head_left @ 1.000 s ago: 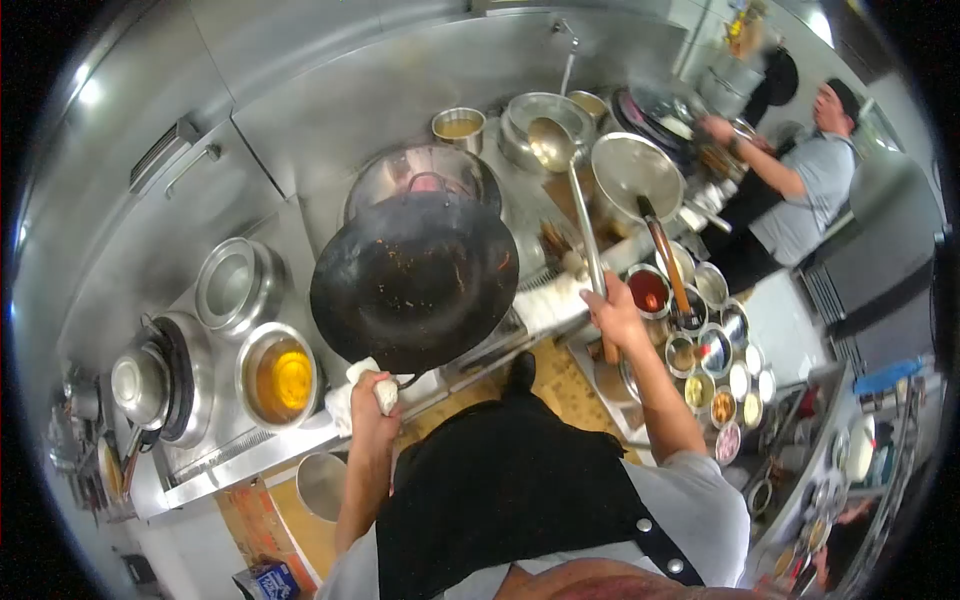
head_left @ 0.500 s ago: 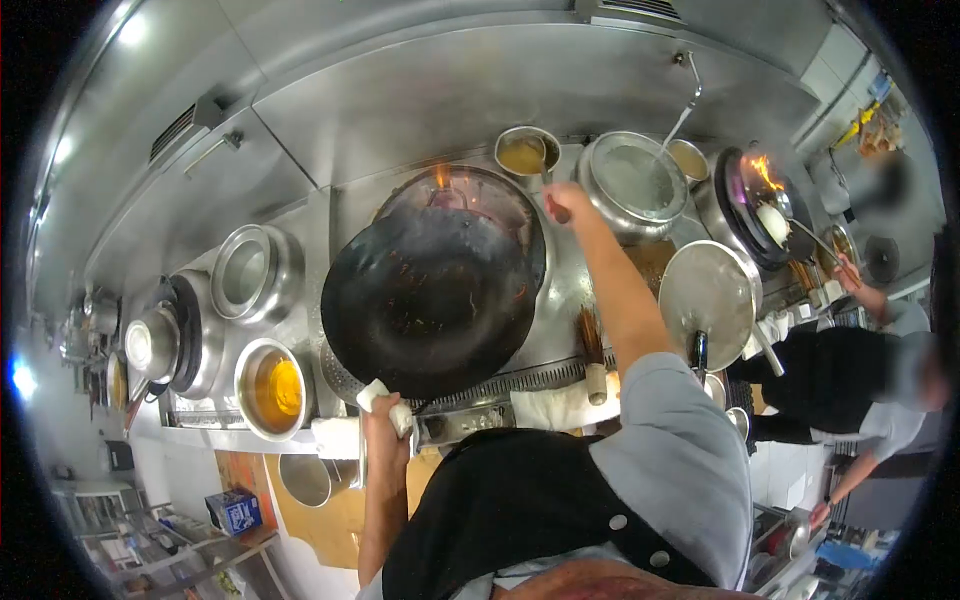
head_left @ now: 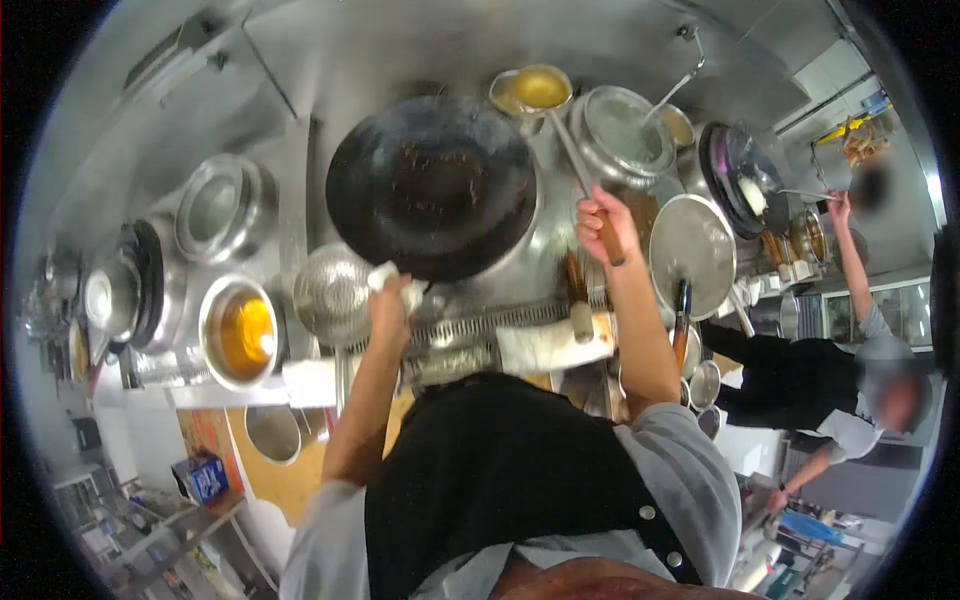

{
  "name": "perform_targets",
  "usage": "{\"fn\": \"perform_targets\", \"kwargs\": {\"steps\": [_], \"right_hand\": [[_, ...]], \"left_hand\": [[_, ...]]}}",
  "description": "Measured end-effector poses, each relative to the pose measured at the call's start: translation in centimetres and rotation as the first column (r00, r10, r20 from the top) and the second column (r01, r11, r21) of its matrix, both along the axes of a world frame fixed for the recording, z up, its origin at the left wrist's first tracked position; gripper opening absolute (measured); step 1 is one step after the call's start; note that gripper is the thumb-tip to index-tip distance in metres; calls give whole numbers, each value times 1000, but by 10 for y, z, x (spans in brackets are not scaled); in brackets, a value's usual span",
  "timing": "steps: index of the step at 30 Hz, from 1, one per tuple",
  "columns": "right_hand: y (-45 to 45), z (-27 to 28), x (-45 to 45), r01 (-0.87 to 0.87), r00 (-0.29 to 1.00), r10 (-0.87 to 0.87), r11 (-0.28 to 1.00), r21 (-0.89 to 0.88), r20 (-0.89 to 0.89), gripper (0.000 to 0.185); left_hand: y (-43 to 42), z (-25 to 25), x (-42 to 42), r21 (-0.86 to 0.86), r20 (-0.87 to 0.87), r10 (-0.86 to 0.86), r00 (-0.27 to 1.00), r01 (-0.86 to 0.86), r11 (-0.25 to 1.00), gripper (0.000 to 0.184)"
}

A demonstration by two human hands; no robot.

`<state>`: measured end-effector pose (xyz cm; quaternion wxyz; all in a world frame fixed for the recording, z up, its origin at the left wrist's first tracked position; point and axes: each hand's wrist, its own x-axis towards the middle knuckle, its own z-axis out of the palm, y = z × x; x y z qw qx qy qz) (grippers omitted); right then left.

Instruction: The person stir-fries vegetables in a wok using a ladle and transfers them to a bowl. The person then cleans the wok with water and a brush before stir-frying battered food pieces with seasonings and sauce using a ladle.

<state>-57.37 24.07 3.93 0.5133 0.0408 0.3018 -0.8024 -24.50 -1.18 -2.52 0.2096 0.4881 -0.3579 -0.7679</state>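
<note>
My left hand (head_left: 390, 308) is closed around a white cloth (head_left: 396, 286) at the near edge of a large black wok (head_left: 432, 190), which rests on the stove. A few dark bits lie in the wok. My right hand (head_left: 607, 226) grips the wooden handle of a ladle (head_left: 541, 88). Yellow liquid fills the ladle's bowl, which is over a metal pot (head_left: 503, 93) behind and right of the wok. Beside my left hand sits a perforated strainer (head_left: 334, 292).
A bowl of orange-yellow liquid (head_left: 240, 333) is at the left, near stacked metal bowls (head_left: 213, 208). A large pot (head_left: 627, 135) and a mesh strainer (head_left: 692, 256) stand right. Another person (head_left: 800, 380) works at a wok (head_left: 742, 180) on the far right.
The wok has moved away from me onto the burner, and the flame behind it no longer shows. My right hand has drawn back and the ladle now holds yellow liquid.
</note>
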Motion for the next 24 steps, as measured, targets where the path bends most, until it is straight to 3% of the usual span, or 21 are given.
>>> {"fn": "perform_targets", "kwargs": {"steps": [2,7,10,12,13,17,18,20,22,24], "right_hand": [[21,5,38,23,1000,-22,999,27,-21,18],[75,23,151,25,985,8,982,185,-174,15],[89,37,186,8,952,89,949,315,-293,29],[85,48,185,73,863,186,874,481,-469,45],[82,52,180,121,803,244,826,550,-544,54],[47,17,139,477,554,171,737,479,-815,62],[46,-8,111,509,548,94,751,420,-831,64],[40,-11,52,519,597,138,684,512,-790,61],[41,-20,-25,589,568,127,627,510,-813,59],[19,-61,-92,782,448,184,394,483,-875,48]], "left_hand": [[1,-10,7,-1,-141,6,990,-6,1000,19],[-5,-19,12,9,-159,-64,985,67,998,17],[-5,-5,13,7,-169,-75,983,78,997,14],[-4,-4,15,14,-190,-70,979,74,997,13],[-4,-6,15,1,-173,-64,983,65,998,13],[-3,-4,12,-7,-123,-17,992,17,1000,13],[0,-1,11,3,-120,-5,993,6,1000,14],[-4,-17,10,-42,-130,-23,991,17,999,14],[0,-14,8,-66,-77,-36,996,31,997,16],[3,0,3,-48,2,24,1000,-24,999,19]]}}
